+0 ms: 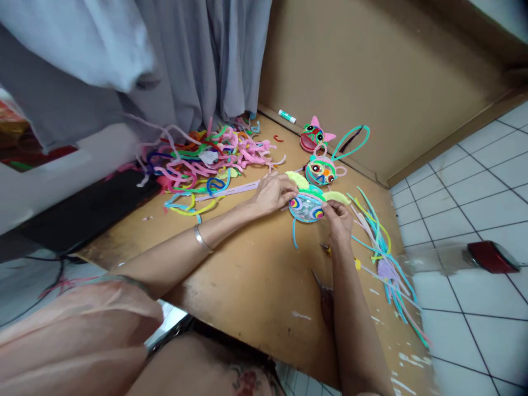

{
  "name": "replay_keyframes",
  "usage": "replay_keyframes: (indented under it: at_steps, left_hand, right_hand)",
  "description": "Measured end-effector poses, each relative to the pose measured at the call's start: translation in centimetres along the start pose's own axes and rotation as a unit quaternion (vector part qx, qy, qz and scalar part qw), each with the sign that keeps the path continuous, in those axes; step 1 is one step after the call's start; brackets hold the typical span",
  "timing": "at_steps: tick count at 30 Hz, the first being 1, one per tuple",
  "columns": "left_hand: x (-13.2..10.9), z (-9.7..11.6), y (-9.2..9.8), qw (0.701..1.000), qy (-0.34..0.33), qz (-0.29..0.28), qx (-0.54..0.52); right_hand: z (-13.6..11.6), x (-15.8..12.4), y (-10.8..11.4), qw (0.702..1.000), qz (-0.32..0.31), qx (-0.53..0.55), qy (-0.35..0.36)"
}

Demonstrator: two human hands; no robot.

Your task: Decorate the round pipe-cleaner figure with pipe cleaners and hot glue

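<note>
A round craft face with rainbow-ringed eyes, a green band and pale yellow ear shapes is between my hands over the wooden table. My left hand pinches its left side near one eye and the yellow ear. On the right side, my right hand has its fingertips closed on the edge beside the other eye. A blue pipe cleaner hangs below the face. Just behind it lies another craft face with pink loop ears, and beyond that a red and green one with pink pointed ears.
Tangled pipe cleaners cover the table's back left. More pipe cleaners lie along the right edge. Scissors are beside my right forearm. A glue stick rests by the back panel. A clear bottle with a red cap is at right.
</note>
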State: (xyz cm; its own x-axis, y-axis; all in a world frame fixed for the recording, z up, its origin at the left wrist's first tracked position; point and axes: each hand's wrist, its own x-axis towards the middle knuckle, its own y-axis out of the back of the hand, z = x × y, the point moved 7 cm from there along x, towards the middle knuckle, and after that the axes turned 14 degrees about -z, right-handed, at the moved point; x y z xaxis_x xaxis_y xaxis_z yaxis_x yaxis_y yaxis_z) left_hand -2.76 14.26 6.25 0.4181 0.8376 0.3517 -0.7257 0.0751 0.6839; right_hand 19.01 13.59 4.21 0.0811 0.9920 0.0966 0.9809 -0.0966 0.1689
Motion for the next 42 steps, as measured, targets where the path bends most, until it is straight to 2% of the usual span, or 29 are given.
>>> replay_keyframes:
  at_steps: [4, 8, 12, 18, 22, 26, 32, 35, 42]
  left_hand:
    - [0.5, -0.7, 0.1, 0.998, 0.009, -0.003, -0.069]
    - [0.8, -1.0, 0.1, 0.998, 0.017, -0.001, -0.065]
    - [0.9, -0.7, 0.1, 1.000, 0.008, -0.013, 0.002]
    - [0.4, 1.1, 0.5, 0.986, -0.061, -0.019, 0.155]
    - [0.6, 1.2, 0.8, 0.981, -0.076, -0.012, 0.178]
    - [0.6, 0.4, 0.8, 0.991, -0.058, -0.005, 0.117]
    - [0.1, 0.0, 0.5, 0.998, -0.068, 0.006, -0.017]
    - [0.3, -0.6, 0.2, 0.997, -0.040, 0.014, -0.072]
    - [1.0, -2.8, -1.2, 0.961, 0.055, 0.031, -0.271]
  right_hand:
    - [-0.2, -0.1, 0.0, 1.000, 0.005, 0.003, 0.004]
    - [-0.2, -0.1, 0.0, 1.000, 0.015, 0.000, 0.006]
    - [-0.1, -0.2, 0.2, 1.000, 0.030, 0.005, 0.003]
    - [0.0, -0.1, 0.1, 1.000, 0.022, -0.003, 0.012]
    - [0.0, -0.1, 0.1, 1.000, 0.024, -0.015, 0.013]
    - [0.0, -0.1, 0.1, 1.000, 0.024, -0.013, 0.015]
    - [0.2, 0.0, 0.2, 0.999, 0.028, -0.017, 0.013]
    - [0.1, 0.0, 0.2, 0.999, 0.023, -0.025, 0.019]
    - [0.0, 0.0, 0.2, 1.000, 0.015, -0.021, 0.011]
